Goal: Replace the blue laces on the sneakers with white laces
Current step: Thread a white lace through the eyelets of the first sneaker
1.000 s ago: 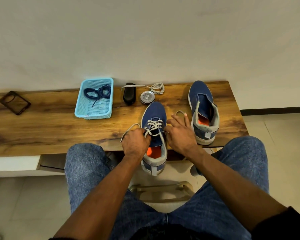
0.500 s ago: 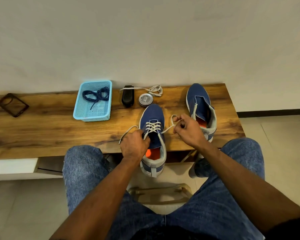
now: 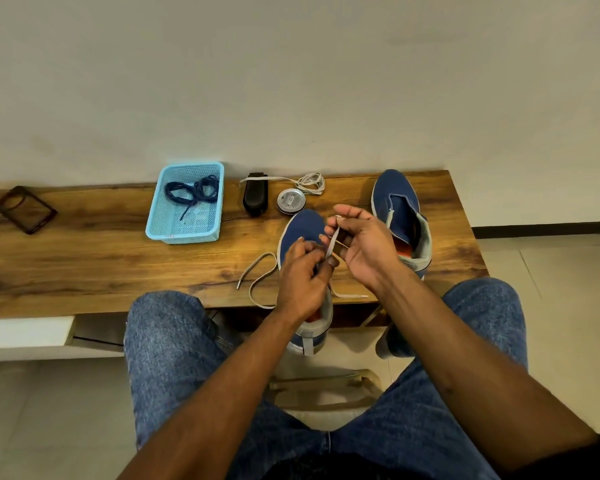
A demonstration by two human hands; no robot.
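A blue sneaker (image 3: 302,230) sits at the wooden table's (image 3: 101,265) front edge, its heel hanging over. A white lace (image 3: 257,285) runs through it; one end loops out on the wood to the left, the other tip lies to the right. My left hand (image 3: 300,275) pinches the lace over the sneaker's tongue. My right hand (image 3: 361,244) holds a raised strand of the same lace between its fingers. The second blue sneaker (image 3: 400,216) stands unlaced at the right. Blue laces (image 3: 193,190) lie in a light blue basket (image 3: 184,233). A spare white lace (image 3: 309,183) is coiled at the back.
A black brush (image 3: 255,197) and a round tin (image 3: 291,201) stand behind the near sneaker. A dark phone case (image 3: 23,209) lies at the far left. The wall runs close behind the table. My knees in jeans sit under the front edge, above a stool.
My right hand has swung from beside the sneaker to above it, lifting a lace strand toward my left hand. The left lace end now lies in a bigger loop.
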